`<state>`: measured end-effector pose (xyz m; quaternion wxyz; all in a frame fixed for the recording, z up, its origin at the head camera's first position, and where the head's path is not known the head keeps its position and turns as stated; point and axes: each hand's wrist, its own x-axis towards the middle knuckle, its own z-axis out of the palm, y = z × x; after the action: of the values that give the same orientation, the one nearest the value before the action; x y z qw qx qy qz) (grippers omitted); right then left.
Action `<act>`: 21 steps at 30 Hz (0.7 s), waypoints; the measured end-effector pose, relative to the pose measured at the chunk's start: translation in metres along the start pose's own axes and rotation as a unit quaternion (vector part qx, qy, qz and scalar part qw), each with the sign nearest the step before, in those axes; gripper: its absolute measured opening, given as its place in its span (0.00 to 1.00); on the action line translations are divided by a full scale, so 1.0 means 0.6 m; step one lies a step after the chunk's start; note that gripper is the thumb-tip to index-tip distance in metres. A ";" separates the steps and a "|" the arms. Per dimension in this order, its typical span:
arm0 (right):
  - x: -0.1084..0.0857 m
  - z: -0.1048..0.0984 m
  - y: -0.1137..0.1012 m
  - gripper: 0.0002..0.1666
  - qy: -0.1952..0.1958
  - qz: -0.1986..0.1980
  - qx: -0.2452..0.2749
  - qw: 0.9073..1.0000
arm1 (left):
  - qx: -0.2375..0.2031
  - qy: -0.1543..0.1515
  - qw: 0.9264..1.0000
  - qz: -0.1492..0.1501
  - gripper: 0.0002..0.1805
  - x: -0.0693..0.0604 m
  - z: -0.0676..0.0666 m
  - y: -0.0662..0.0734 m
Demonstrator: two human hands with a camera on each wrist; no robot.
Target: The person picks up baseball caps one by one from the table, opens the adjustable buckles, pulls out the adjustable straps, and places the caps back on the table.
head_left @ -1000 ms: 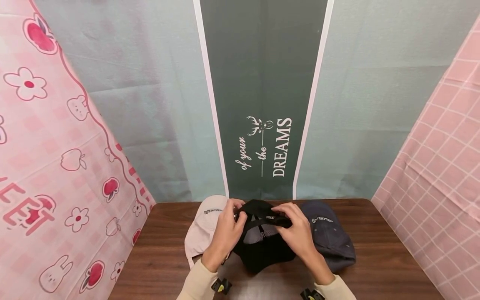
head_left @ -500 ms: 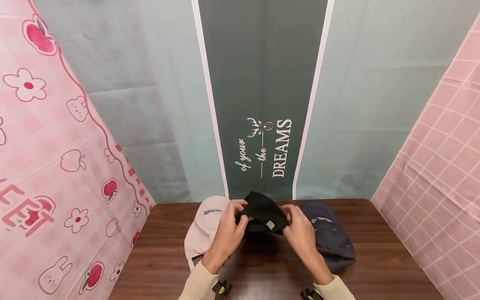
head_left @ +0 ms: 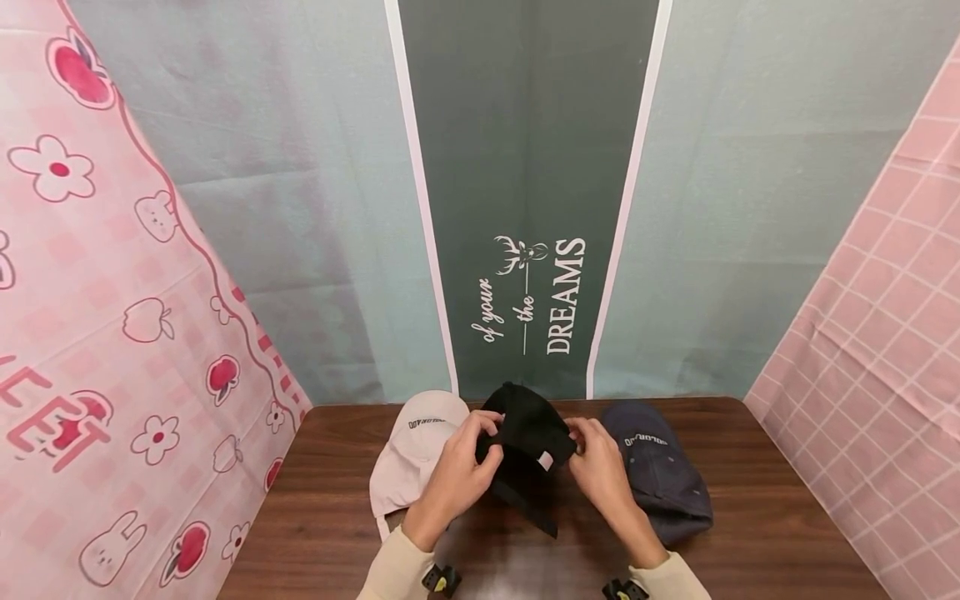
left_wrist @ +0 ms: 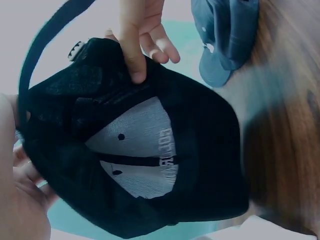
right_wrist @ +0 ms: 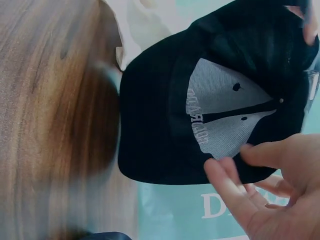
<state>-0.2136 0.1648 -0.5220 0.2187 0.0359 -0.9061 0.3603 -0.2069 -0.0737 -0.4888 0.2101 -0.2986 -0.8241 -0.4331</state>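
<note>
A black baseball cap [head_left: 528, 421] is held up between both hands, above the table. The left hand [head_left: 463, 458] grips its left edge, and the right hand [head_left: 600, 462] pinches the rim on the right side. Both wrist views look into the cap, where pale mesh lining [right_wrist: 225, 100] and the back of embroidered letters show. A loose back strap [left_wrist: 42, 42] with a metal buckle [left_wrist: 76, 51] arcs out near the left hand. In the head view a small white tag [head_left: 545, 460] shows on the cap, and the brim points down toward the person.
A pale pink cap [head_left: 420, 442] lies on the brown wooden table [head_left: 300, 517] left of the hands. To their right lies a navy cap [head_left: 660, 475], close to the right hand. Printed cloths [head_left: 517, 167] hang behind the table and along both sides.
Both hands have turned the black cap over: its lining faced the head camera a second ago, and now the outer crown does. The tag and brim have shifted with it. The other caps stay put.
</note>
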 end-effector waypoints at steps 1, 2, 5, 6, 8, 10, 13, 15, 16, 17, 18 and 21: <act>0.000 0.001 0.002 0.23 -0.005 0.001 0.001 1.000 | 0.002 -0.005 1.000 0.000 0.11 -0.001 0.001 -0.003; 0.000 0.001 0.003 0.25 -0.010 0.002 0.002 1.000 | 0.003 -0.011 1.000 0.000 0.12 -0.003 0.002 -0.005; -0.002 0.003 0.009 0.28 -0.027 0.009 0.015 0.999 | 0.011 -0.028 1.000 0.002 0.12 -0.007 0.005 -0.013; -0.002 0.004 0.010 0.29 -0.032 0.012 0.020 0.999 | 0.015 -0.034 0.999 0.002 0.13 -0.009 0.005 -0.015; -0.003 0.006 0.014 0.30 -0.045 0.020 0.035 0.998 | 0.025 -0.044 0.999 0.008 0.13 -0.014 0.007 -0.021; -0.005 0.008 0.016 0.30 -0.059 0.030 0.053 0.996 | 0.034 -0.055 0.998 0.011 0.14 -0.019 0.009 -0.027; -0.008 0.011 0.022 0.28 -0.076 0.049 0.067 0.994 | 0.047 -0.073 0.996 0.021 0.15 -0.028 0.014 -0.036; -0.010 0.013 0.025 0.26 -0.085 0.060 0.066 0.992 | 0.056 -0.087 0.994 0.023 0.15 -0.034 0.018 -0.042; -0.012 0.014 0.027 0.25 -0.088 0.065 0.063 0.992 | 0.061 -0.094 0.993 0.025 0.16 -0.038 0.020 -0.046; -0.012 0.015 0.029 0.24 -0.092 0.068 0.059 0.992 | 0.067 -0.099 0.992 0.028 0.16 -0.041 0.022 -0.050; -0.013 0.017 0.032 0.23 -0.095 0.071 0.057 0.991 | 0.072 -0.105 0.991 0.029 0.16 -0.045 0.024 -0.054; -0.015 0.023 0.038 0.22 -0.102 0.076 0.052 0.990 | 0.088 -0.118 0.989 0.032 0.18 -0.054 0.031 -0.068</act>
<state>-0.2157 0.1717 -0.5495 0.0948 0.0145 -0.9036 0.4174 -0.2125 -0.0862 -0.5423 0.1505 -0.3540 -0.8680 -0.3141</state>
